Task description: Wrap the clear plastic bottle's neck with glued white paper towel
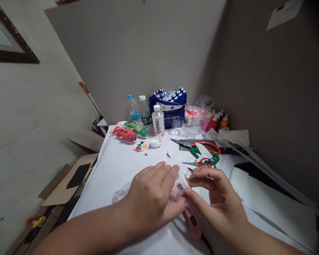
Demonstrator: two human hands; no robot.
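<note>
My left hand [151, 194] lies over a clear plastic bottle [121, 194] laid on its side on the white table [114, 166], fingers curled round its body. My right hand [215, 198] pinches the bottle's clear neck end [183, 181] between thumb and fingertips. A pink tool [192, 221] lies under and between both hands; whether either hand grips it is hidden.
Scissors with red and green handles [206, 152] lie just beyond my hands. Farther back stand three water bottles [146, 115], two painted fish bottles [129, 132], a paint palette [140, 145], a blue dotted bag [168, 102] and paint bottles [215, 120]. Cardboard [61, 187] lies on the floor at left.
</note>
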